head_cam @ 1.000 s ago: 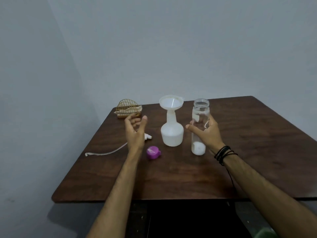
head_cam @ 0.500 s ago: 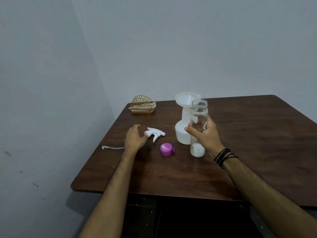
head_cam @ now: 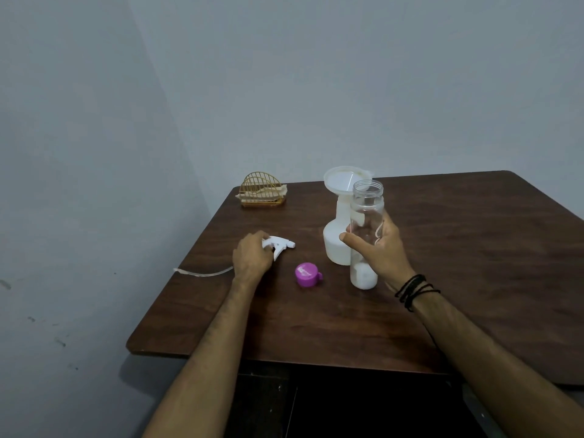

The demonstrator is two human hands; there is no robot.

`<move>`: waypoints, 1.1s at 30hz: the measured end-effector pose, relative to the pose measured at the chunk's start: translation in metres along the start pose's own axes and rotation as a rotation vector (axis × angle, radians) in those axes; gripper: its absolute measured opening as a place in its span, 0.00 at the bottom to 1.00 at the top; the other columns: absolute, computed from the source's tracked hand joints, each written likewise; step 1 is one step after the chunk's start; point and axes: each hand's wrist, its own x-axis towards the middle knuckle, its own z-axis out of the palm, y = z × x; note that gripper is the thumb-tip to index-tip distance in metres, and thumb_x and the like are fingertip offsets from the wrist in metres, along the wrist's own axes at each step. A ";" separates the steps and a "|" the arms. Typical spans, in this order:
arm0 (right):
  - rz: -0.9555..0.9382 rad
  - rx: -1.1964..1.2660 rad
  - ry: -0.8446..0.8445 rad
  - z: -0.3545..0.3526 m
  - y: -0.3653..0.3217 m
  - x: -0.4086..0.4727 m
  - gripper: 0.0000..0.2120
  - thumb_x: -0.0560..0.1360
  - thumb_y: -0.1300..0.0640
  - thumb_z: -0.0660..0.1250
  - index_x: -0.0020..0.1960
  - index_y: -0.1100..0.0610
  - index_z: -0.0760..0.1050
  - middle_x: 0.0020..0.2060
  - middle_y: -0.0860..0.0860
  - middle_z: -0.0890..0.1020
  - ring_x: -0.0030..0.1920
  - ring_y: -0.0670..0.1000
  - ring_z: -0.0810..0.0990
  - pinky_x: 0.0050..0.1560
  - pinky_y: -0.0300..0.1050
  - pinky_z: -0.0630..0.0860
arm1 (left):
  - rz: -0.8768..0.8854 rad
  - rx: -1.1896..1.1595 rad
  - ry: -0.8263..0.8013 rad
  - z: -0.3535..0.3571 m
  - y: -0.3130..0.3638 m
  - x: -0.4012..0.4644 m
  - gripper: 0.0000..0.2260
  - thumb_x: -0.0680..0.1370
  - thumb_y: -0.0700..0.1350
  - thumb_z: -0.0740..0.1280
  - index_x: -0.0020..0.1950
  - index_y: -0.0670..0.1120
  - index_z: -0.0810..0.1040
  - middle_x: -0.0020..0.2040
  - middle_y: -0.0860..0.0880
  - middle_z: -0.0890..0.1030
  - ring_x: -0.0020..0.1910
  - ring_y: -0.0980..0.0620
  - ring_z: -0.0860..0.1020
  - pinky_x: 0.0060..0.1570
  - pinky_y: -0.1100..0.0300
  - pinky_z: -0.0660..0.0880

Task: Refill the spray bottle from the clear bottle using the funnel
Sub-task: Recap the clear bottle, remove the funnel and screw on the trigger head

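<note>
The white spray bottle body (head_cam: 335,248) stands mid-table with a white funnel (head_cam: 343,181) in its neck. Just in front of it stands the clear bottle (head_cam: 366,203), uncapped and upright on the table, with a little white content at its bottom. My right hand (head_cam: 384,248) is wrapped around its middle. To the left, my left hand (head_cam: 252,257) rests on the white spray trigger head (head_cam: 279,245), fingers closed over its rear; its thin dip tube (head_cam: 202,273) trails left. A purple cap (head_cam: 306,274) lies between the hands.
A gold wire napkin holder (head_cam: 261,192) with napkins sits at the back left of the dark wooden table (head_cam: 474,248). The table's left edge is close to the grey wall. Black bands circle my right wrist.
My left hand came down from mid-air onto the spray trigger head and closed on it. The view shifted left. My right hand stayed on the clear bottle.
</note>
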 end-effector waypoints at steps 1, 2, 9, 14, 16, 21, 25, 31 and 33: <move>-0.002 0.001 -0.005 0.000 -0.001 0.000 0.23 0.68 0.56 0.78 0.59 0.49 0.75 0.47 0.50 0.83 0.51 0.54 0.83 0.61 0.62 0.77 | -0.017 -0.019 0.002 -0.001 -0.001 0.000 0.15 0.80 0.46 0.68 0.66 0.49 0.78 0.64 0.46 0.79 0.62 0.46 0.77 0.60 0.49 0.76; -0.005 -0.002 -0.007 0.001 -0.001 0.000 0.23 0.68 0.57 0.78 0.59 0.49 0.75 0.47 0.50 0.83 0.51 0.54 0.83 0.60 0.61 0.78 | -0.034 -0.043 -0.003 -0.002 -0.001 0.000 0.15 0.80 0.45 0.68 0.66 0.49 0.77 0.64 0.46 0.79 0.62 0.46 0.77 0.60 0.50 0.76; -0.016 -0.011 -0.014 0.003 -0.005 0.000 0.24 0.70 0.60 0.78 0.60 0.44 0.73 0.47 0.47 0.82 0.50 0.46 0.82 0.55 0.43 0.79 | -0.064 -0.368 0.059 -0.023 0.025 0.008 0.18 0.79 0.40 0.70 0.68 0.48 0.73 0.68 0.45 0.77 0.64 0.45 0.77 0.58 0.52 0.77; -0.029 0.017 -0.018 0.002 -0.008 -0.001 0.25 0.70 0.64 0.77 0.62 0.49 0.73 0.45 0.48 0.82 0.46 0.43 0.82 0.50 0.36 0.78 | 0.023 -0.294 0.035 -0.034 0.041 0.009 0.22 0.78 0.39 0.71 0.70 0.48 0.71 0.67 0.45 0.78 0.64 0.45 0.78 0.60 0.49 0.78; -0.030 0.011 -0.020 0.001 -0.007 0.000 0.25 0.70 0.64 0.77 0.60 0.46 0.73 0.44 0.48 0.82 0.46 0.45 0.82 0.52 0.39 0.79 | 0.025 -0.216 -0.019 -0.027 0.038 0.005 0.21 0.77 0.40 0.70 0.69 0.49 0.71 0.67 0.46 0.78 0.62 0.45 0.78 0.59 0.46 0.78; -0.027 0.019 -0.031 0.001 -0.001 0.000 0.27 0.69 0.61 0.78 0.64 0.48 0.73 0.45 0.47 0.82 0.49 0.51 0.82 0.58 0.52 0.80 | -0.031 -0.065 -0.109 -0.013 0.028 -0.008 0.20 0.78 0.46 0.70 0.68 0.51 0.69 0.66 0.46 0.78 0.61 0.43 0.78 0.59 0.45 0.77; -0.025 0.012 -0.026 0.002 0.001 0.002 0.27 0.68 0.57 0.78 0.63 0.45 0.73 0.44 0.49 0.82 0.49 0.55 0.82 0.59 0.59 0.78 | -0.005 0.030 -0.114 -0.013 0.026 -0.011 0.24 0.79 0.49 0.70 0.73 0.49 0.68 0.68 0.44 0.76 0.66 0.43 0.75 0.62 0.46 0.75; -0.014 0.026 -0.026 0.003 0.003 0.003 0.27 0.68 0.58 0.78 0.64 0.47 0.73 0.45 0.49 0.82 0.49 0.53 0.82 0.58 0.59 0.79 | 0.161 -0.094 -0.116 -0.036 0.055 -0.037 0.25 0.74 0.58 0.74 0.68 0.51 0.74 0.65 0.49 0.77 0.62 0.49 0.76 0.59 0.51 0.77; -0.006 0.011 -0.023 0.005 0.004 0.004 0.27 0.67 0.55 0.78 0.63 0.46 0.74 0.46 0.49 0.82 0.51 0.55 0.82 0.59 0.61 0.78 | 0.165 -0.069 -0.408 -0.040 0.067 -0.049 0.29 0.71 0.61 0.76 0.68 0.51 0.74 0.63 0.50 0.78 0.58 0.51 0.77 0.56 0.53 0.77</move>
